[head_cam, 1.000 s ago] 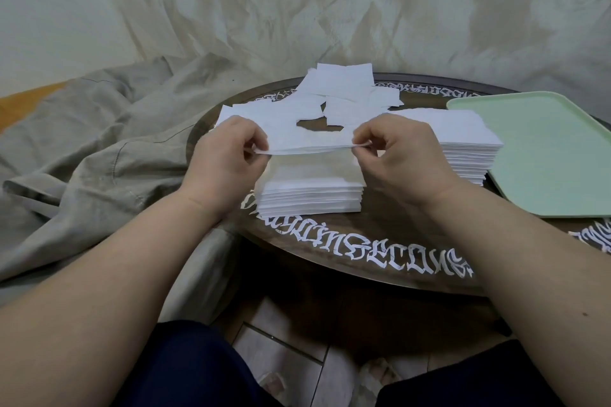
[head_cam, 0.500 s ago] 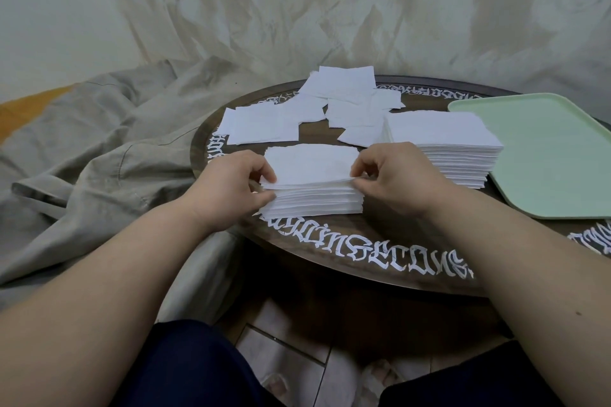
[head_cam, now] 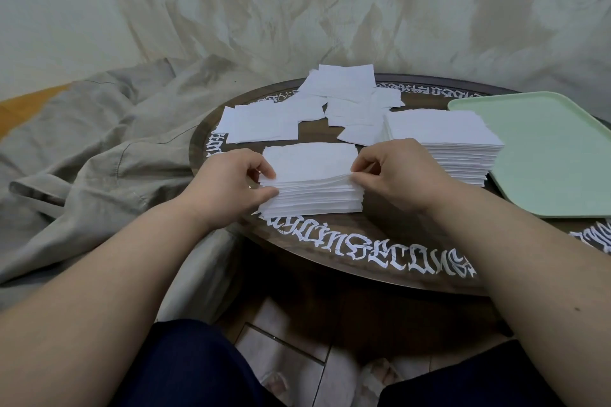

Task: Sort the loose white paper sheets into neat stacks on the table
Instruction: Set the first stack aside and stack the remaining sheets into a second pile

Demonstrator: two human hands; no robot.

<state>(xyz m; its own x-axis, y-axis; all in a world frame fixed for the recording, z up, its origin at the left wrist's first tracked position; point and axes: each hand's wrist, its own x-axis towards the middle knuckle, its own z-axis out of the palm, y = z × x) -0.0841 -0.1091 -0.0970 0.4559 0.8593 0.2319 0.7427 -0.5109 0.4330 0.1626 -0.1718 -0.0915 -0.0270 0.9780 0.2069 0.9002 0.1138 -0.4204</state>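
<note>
A neat stack of white paper sheets (head_cam: 310,175) sits near the front edge of the round dark table (head_cam: 363,241). My left hand (head_cam: 231,185) grips the stack's left edge, thumb below and fingers on top. My right hand (head_cam: 393,172) pinches the top sheets at the right edge, lifting them slightly. A second, taller stack (head_cam: 446,139) stands just right of it. Loose white sheets (head_cam: 344,99) lie scattered further back, with a small flat group (head_cam: 264,122) at the back left.
A pale green tray (head_cam: 542,155) lies on the table's right side, beside the taller stack. Beige cloth (head_cam: 99,142) is bunched to the left of the table. My dark-clad knees and a tiled floor show below the table edge.
A second ago both hands held a single sheet in the air above the near stack. They have lowered it onto the stack and now grip the stack's two side edges.
</note>
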